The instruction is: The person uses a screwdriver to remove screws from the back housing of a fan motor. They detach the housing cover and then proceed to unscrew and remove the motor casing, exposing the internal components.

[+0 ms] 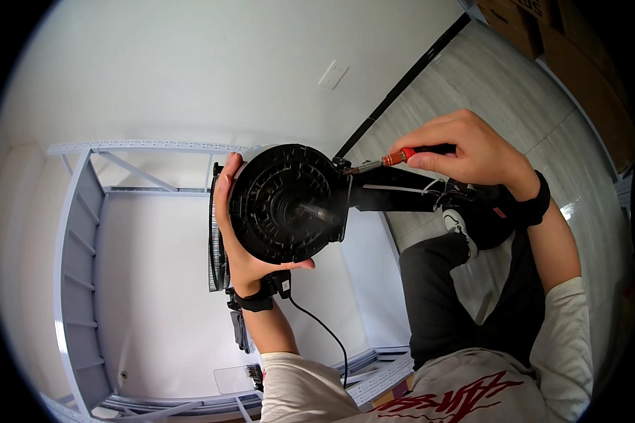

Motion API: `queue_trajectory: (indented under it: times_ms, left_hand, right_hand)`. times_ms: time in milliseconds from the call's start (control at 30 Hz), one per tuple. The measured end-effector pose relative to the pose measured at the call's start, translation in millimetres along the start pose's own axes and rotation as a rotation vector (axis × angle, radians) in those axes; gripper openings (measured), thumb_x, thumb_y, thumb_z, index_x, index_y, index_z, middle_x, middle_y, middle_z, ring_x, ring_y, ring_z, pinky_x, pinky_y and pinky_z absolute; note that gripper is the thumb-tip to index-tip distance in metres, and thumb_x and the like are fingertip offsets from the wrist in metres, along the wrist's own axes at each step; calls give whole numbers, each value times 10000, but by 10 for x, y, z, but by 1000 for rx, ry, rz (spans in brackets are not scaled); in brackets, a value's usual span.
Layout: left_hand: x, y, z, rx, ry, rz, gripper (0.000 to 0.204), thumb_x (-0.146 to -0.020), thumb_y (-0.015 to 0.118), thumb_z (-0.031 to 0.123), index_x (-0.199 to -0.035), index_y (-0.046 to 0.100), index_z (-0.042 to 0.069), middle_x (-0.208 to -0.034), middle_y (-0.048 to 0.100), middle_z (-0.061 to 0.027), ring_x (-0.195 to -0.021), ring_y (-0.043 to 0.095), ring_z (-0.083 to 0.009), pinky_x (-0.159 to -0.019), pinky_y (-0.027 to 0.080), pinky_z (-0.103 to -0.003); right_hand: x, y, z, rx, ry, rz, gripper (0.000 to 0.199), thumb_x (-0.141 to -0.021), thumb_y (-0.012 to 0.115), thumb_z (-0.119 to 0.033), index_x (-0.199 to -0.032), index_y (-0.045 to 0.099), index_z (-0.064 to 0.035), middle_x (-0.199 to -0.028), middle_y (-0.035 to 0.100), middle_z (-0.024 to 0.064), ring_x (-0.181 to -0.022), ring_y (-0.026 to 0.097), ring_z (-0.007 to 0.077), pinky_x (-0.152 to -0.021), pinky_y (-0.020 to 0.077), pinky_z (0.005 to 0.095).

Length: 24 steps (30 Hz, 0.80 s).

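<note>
My left hand (234, 229) is wrapped round the rim of a black round fan motor housing (279, 211), thumb below and fingers at the far left side. A metal shaft (321, 213) sticks out of its ribbed face. From the housing's right side a black fan neck (391, 199) runs rightward, with loose wires near its end. My right hand (469, 151) grips a screwdriver (391, 159) with a red and black handle. Its tip meets a small part at the housing's upper right edge; the exact contact is too small to tell.
A pale metal rack (81, 282) with a white surface lies left and below. Beside my left wrist are a wire-like grille edge (215, 247) and a hanging black cable (324, 328). My legs (437, 296) are at right; cardboard boxes (578, 63) stand far right.
</note>
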<state>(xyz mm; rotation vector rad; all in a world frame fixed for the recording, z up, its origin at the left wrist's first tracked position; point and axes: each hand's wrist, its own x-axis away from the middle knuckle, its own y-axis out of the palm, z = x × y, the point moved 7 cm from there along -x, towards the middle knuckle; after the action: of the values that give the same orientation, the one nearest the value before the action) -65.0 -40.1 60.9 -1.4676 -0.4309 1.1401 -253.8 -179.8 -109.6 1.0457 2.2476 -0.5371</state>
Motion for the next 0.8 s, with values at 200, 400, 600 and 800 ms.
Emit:
queue_trajectory:
  times_ms: [200,400,600,800]
  left_hand:
    - [17,-14,-14,24,4,3,1512,-375,986,564,-1565,196,68,-1567,279,-274,-1423,375,-399,-1147,395,-495]
    - [-1,-8,-4,-10,-12,-4,1521,-364,970,591,-1562,198,61,-1563,286,-269,-1422,376,-397,-1147,394,-495]
    - [25,-7,-7,7,-3,7,1518,-374,973,580,-1564,184,63,-1567,276,-269,-1419,383,-392,-1147,394,-495]
    - [4,20,37,-61,30,19,1485,-397,998,517,-1562,196,68,-1571,288,-251,-1413,391,-395,-1150,391,-497]
  right_hand:
    - [-14,-35,-17,28,15,-3,220,-914,689,-222,-1097,771,-130,-876,760,58,-651,631,177,-609,472,288]
    - [-11,-18,-7,8,18,-11,222,-907,698,-218,-1099,772,-133,-881,761,59,-661,642,175,-612,475,279]
    - [-12,-18,-11,44,-49,6,242,-861,729,-176,-1093,764,-118,-773,711,73,-603,581,188,-569,435,302]
    - [-144,-137,-82,212,-99,-98,201,-889,719,-251,-1055,780,-156,-708,688,33,-587,572,184,-558,410,313]
